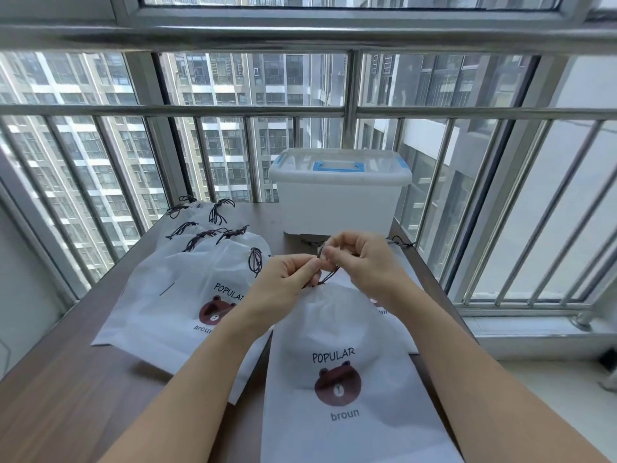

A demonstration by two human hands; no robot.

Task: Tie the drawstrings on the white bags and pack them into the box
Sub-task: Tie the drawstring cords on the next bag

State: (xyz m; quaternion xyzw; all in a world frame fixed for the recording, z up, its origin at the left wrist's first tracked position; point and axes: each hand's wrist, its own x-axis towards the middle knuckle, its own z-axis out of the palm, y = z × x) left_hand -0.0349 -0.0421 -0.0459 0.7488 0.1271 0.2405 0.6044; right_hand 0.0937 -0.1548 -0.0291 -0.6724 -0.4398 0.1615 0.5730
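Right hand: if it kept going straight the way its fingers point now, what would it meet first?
The right hand points left toward the left hand, both pinching the dark drawstring over the front bag. It would most likely meet the left hand's fingertips first; depth is hard to judge.

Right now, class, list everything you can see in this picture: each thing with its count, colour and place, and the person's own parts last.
Brown wooden table: one, under everything.
White drawstring bag with bear print: one, front centre, its dark cord being tied.
Stack of white bags: several, left of centre, cords gathered.
White bag under the front one: at least one, right.
Translucent plastic box with blue handle: one, lid on, far edge.
Metal window railing: behind the table.
Left hand: pinches the cord.
Right hand: pinches the cord.
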